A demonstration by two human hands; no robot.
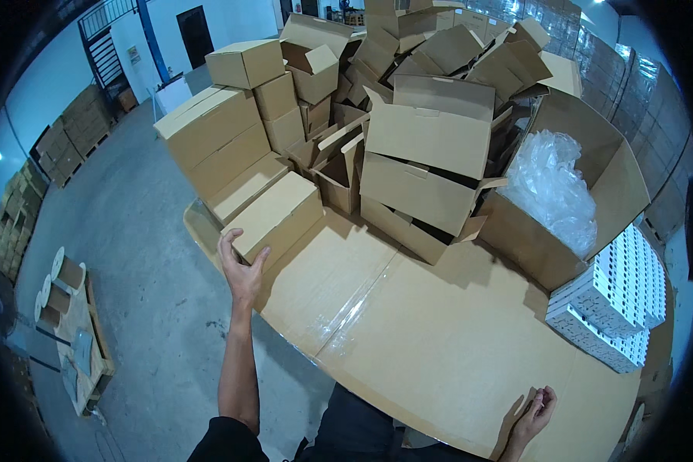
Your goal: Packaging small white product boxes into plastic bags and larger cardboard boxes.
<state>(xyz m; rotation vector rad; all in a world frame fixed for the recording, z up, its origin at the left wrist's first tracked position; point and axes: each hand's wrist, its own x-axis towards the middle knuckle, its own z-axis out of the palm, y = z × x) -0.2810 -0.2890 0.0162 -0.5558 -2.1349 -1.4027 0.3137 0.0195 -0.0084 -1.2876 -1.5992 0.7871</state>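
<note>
My left hand [244, 266] spans the near short end of a closed brown cardboard box [273, 208], thumb on its long side and fingers at the opposite corner. That box lies flat at the left end of the cardboard-covered table [408, 331], alongside another closed box [246, 185]. Low on the right, over the table's near edge, my right hand [537, 416] is loosely curled with nothing visible in it. Both forearms are bare below dark sleeves, as far as they show.
More closed boxes [215, 135] are stacked at the left back. Open, nested boxes [427, 131] pile up in the middle. A large open carton [543, 246] holds clear plastic bags [553, 189]; white perforated trays [604, 300] stand beside it. Cable spools [58, 289] sit on a floor pallet.
</note>
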